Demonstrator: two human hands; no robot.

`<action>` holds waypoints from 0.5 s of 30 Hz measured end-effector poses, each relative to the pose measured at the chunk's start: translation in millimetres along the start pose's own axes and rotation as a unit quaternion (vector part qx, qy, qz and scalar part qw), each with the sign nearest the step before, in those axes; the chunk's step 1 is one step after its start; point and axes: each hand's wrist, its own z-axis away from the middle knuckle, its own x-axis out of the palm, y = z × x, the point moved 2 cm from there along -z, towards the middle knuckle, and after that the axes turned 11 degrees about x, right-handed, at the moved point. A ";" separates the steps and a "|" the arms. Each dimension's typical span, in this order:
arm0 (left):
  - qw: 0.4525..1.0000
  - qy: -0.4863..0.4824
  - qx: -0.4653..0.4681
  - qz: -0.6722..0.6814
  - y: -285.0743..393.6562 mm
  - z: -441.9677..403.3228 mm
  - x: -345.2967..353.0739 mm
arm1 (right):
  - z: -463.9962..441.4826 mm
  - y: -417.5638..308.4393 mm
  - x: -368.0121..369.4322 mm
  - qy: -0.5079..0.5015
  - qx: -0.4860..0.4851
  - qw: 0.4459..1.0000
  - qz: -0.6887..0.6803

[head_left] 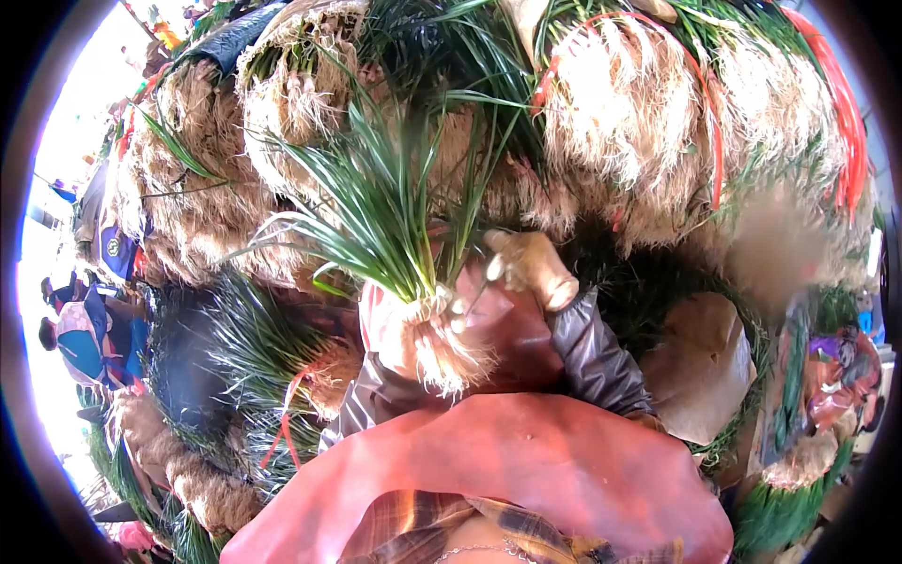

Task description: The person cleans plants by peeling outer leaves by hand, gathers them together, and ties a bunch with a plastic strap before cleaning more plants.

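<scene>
A bunch of rooted seedlings (395, 221) with long green leaves and pale, stringy roots is upright in front of my chest, its leaves fanning upward. My left hand (428, 308), in a pale glove, closes round its base; the roots and leaves partly cover it. Just right of the bunch is my right hand (537, 267), also gloved, its fingers curled near the leaves. Whatever lies between those fingers is too small to make out. A red apron (489, 451) covers my front, and dark shiny sleeves cover my forearms.
Thick root bundles (625, 122) line the far side, some tied with red strips (836, 103). Another tied bunch (324, 376) lies to the left. A brown sheet-like piece (700, 367) is at the right. People (94, 329) are at the left edge and another person (841, 376) at the right.
</scene>
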 end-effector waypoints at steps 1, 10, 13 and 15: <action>0.997 0.034 -0.071 0.003 -5.5 0.1 -3.2 | 0.7 7.0 12.8 -0.025 -0.019 0.999 -0.028; 0.987 0.010 -0.062 -0.151 13.2 -1.9 10.2 | -2.1 25.3 28.1 0.029 -0.112 0.992 0.052; 0.993 0.021 -0.070 -0.098 5.2 -1.5 2.6 | -0.6 33.8 18.8 -0.155 -0.058 0.979 -0.119; 0.994 0.009 -0.065 -0.084 8.8 -1.7 14.1 | 7.1 24.2 23.7 -0.180 -0.035 0.970 -0.157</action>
